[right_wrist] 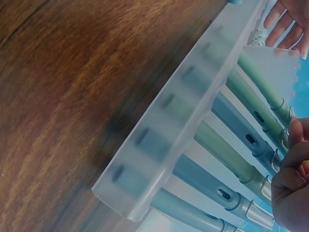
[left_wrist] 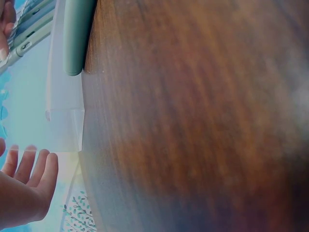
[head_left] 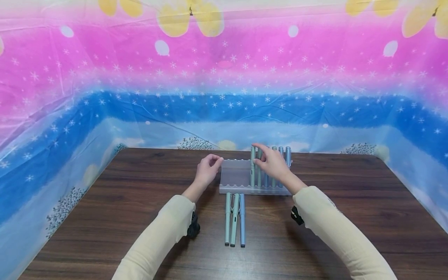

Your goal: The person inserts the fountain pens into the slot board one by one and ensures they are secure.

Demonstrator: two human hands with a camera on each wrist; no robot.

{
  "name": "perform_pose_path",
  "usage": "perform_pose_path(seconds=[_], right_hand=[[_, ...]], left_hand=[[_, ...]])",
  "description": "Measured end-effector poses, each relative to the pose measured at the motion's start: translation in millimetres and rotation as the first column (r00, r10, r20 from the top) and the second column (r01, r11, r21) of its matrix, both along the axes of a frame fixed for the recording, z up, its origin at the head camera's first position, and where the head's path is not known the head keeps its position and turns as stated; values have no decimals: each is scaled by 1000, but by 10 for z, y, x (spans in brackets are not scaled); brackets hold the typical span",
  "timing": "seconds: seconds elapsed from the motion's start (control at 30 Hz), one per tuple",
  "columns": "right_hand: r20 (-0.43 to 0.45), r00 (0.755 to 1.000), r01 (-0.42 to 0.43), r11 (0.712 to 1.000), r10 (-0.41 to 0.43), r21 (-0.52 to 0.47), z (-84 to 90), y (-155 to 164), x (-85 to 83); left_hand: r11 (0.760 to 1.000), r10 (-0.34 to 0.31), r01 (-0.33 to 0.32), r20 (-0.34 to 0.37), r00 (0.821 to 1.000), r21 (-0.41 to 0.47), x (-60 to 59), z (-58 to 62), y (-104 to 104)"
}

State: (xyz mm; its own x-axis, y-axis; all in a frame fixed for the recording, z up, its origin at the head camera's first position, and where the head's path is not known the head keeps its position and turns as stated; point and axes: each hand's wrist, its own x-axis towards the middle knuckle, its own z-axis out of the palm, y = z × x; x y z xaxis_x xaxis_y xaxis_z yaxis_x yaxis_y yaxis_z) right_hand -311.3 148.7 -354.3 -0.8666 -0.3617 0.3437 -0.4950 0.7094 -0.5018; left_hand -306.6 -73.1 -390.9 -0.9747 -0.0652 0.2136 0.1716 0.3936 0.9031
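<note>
Right fingers (head_left: 259,149): pinched round the top of the leftmost standing pen (head_left: 252,166), at about 12 o'clock from the right hand (head_left: 274,165); pen upright in the rack.
Left fingers (head_left: 214,160): loosely curled, holding nothing, left hand (head_left: 207,171) just beside the rack's left end at 9 o'clock.
Rack (head_left: 235,177): frosted plastic, right half filled with about six pens (head_left: 276,165), green and blue; left slots bare.
Loose pens (head_left: 235,218): three lying side by side on the counter (head_left: 140,217) at 6 o'clock from the rack, untouched.
Progress: judged roughly two thirds along; three pens left to stand, bare slots ready.
</note>
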Motion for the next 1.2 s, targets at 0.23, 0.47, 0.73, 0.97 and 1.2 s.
perform_pose_path(seconds=[0.23,0.47,0.73,0.97,1.2], right_hand=[[3,1000,2,1000,-2,-5,7,-1,4],[-41,999,-20,997,17,-68,10,44,34],[-114,993,-30,998,22,-63,-48,119,111],[-92,992,-98,993,92,-66,-149,127,241],[-37,991,-130,990,128,-57,-245,108,373]], left_hand=[[1000,2,-2,11,1000,-3,5,9,1],[1000,-2,2,1,1000,-7,10,8,1],[1000,-5,5,12,1000,-3,7,10,-11],[1000,-5,5,15,1000,-3,5,13,-10],[1000,2,-2,12,1000,-8,1,5,-2]])
